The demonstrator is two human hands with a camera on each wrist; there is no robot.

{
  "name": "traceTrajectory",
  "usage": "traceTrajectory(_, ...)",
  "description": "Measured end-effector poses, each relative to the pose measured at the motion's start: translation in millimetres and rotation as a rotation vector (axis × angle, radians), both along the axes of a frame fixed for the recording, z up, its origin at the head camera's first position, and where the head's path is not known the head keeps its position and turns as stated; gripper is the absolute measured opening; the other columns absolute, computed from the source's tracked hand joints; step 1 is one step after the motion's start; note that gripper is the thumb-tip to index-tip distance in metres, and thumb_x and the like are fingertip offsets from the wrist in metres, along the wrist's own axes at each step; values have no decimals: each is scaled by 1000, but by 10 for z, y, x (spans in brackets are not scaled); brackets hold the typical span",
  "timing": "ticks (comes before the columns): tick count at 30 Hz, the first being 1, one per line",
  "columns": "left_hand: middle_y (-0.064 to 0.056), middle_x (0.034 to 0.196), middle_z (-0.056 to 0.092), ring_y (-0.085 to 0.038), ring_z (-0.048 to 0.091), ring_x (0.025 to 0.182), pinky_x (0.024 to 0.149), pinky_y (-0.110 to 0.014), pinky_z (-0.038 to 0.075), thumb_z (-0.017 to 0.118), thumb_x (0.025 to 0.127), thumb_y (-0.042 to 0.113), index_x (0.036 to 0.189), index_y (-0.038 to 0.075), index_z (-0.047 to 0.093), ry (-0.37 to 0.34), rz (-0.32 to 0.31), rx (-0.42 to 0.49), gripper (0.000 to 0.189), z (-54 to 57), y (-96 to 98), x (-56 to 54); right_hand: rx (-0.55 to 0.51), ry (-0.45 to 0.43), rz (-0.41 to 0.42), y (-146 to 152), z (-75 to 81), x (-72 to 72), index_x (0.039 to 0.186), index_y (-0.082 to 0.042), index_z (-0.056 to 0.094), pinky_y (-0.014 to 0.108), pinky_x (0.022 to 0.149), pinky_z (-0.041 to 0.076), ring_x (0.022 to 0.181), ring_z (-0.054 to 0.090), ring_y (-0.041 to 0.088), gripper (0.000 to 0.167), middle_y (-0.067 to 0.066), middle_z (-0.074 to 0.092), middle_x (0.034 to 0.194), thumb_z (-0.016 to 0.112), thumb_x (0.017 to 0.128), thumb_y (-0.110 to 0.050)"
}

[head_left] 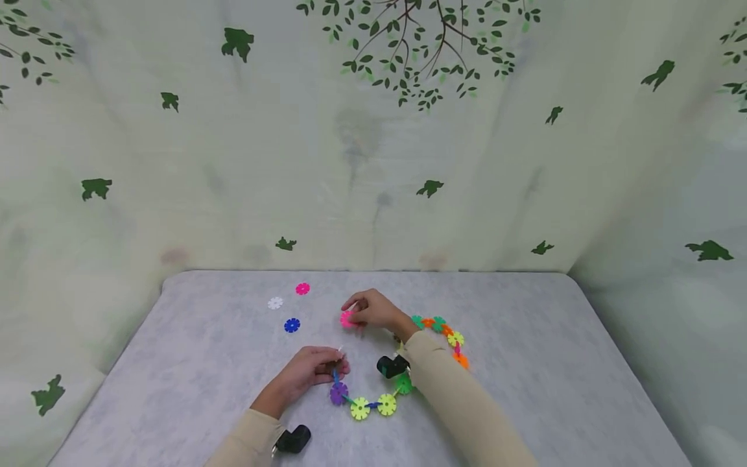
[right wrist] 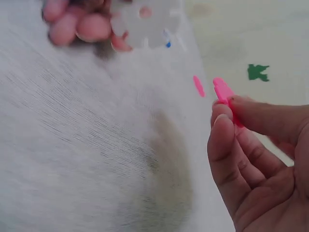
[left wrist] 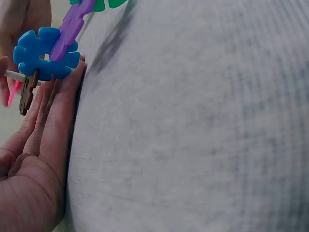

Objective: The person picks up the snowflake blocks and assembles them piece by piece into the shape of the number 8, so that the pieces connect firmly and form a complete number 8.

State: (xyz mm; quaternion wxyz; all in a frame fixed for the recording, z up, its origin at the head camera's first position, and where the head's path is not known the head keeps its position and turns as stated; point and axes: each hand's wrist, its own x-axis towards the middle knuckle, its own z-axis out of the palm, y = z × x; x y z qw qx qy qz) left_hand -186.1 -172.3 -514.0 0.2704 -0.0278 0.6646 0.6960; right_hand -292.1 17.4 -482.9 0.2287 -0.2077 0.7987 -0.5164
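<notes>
Between thumb and fingertips, my right hand pinches a pink notched snowflake disc, held over the table. My left hand grips the near-left end of a chain of interlocked snowflake discs. At that end are a white disc, a brown disc and a blue disc. From there the chain runs through a purple disc and yellow discs to a green disc. My right forearm hides part of it. Beyond the arm, green, orange and yellow discs show.
Loose on the table, left of my right hand, lie another pink disc, a white snowflake disc and a dark blue disc. A pale leaf-printed backdrop rises behind the table's far edge.
</notes>
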Motion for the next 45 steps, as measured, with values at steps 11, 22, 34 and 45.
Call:
traceTrajectory(11,-8,97,71,-18,68,92,85,-33,55,60,96,23,116,-10,62,15,-14,60,39,-36,-54,10,-128,-114,-112,116,-127,373,106,5,69,30,55,56,55,60,13,18,5,64,70,64,89,1)
traceTrajectory(22,-9,100,71,-18,68,93,87,-34,54,59,97,24,117,-11,61,11,-21,71,40,-23,-56,23,-195,-86,-143,65,-176,537,99,11,64,31,58,57,54,61,13,12,13,67,73,63,88,6)
traceTrajectory(34,-14,95,72,-21,70,87,81,-35,56,50,101,13,114,-15,60,150,10,-36,32,-84,-5,39,-186,-66,-214,-41,-201,563,98,12,68,29,57,57,54,61,10,14,19,70,79,67,86,5)
traceTrajectory(45,-14,93,72,-19,70,84,80,-34,57,50,101,12,112,-14,61,166,40,-67,31,-75,41,65,-170,-142,-244,-74,-178,593,97,11,69,29,57,57,53,60,10,12,17,70,78,65,87,6)
